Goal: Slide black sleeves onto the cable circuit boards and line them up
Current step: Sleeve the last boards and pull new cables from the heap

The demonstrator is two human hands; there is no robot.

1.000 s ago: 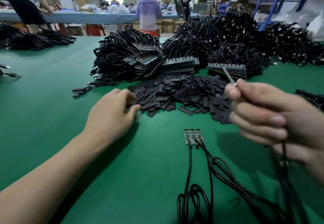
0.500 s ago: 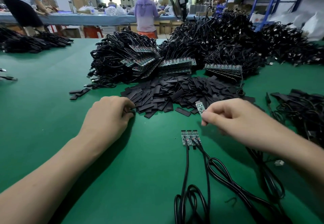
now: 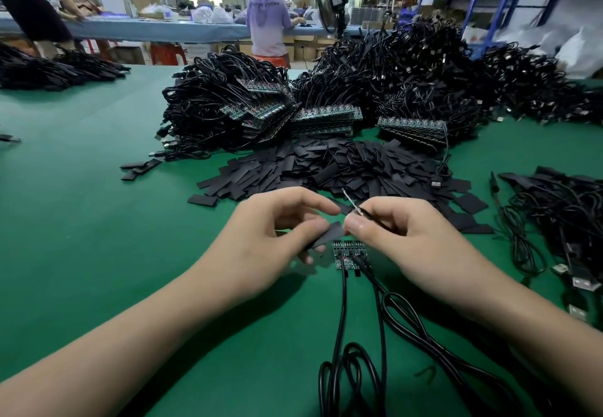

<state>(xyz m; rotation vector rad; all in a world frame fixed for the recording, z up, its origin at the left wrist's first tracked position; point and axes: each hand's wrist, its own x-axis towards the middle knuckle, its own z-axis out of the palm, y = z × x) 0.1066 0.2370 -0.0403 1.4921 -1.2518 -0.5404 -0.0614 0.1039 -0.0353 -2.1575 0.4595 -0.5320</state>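
My left hand (image 3: 267, 237) pinches a flat black sleeve (image 3: 328, 235) between thumb and fingers. Just right of it, my right hand (image 3: 401, 237) pinches a small cable circuit board (image 3: 350, 203) seen edge-on, its tip pointing up and left, close to the sleeve's end. The board's black cable runs back under my right palm. Below the two hands, three bare circuit boards (image 3: 350, 253) lie side by side on the green mat, their cables (image 3: 346, 335) trailing toward me. A loose heap of black sleeves (image 3: 326, 168) lies beyond my hands.
Big piles of black cables with stacked boards (image 3: 261, 113) fill the back of the green table (image 3: 81, 221). Another cable heap (image 3: 564, 217) lies at the right. Several stray sleeves (image 3: 140, 168) sit at the left. People stand at a far bench.
My left hand left the sleeve heap with one sleeve and came to the middle. My right hand moved the board left and up to meet it.
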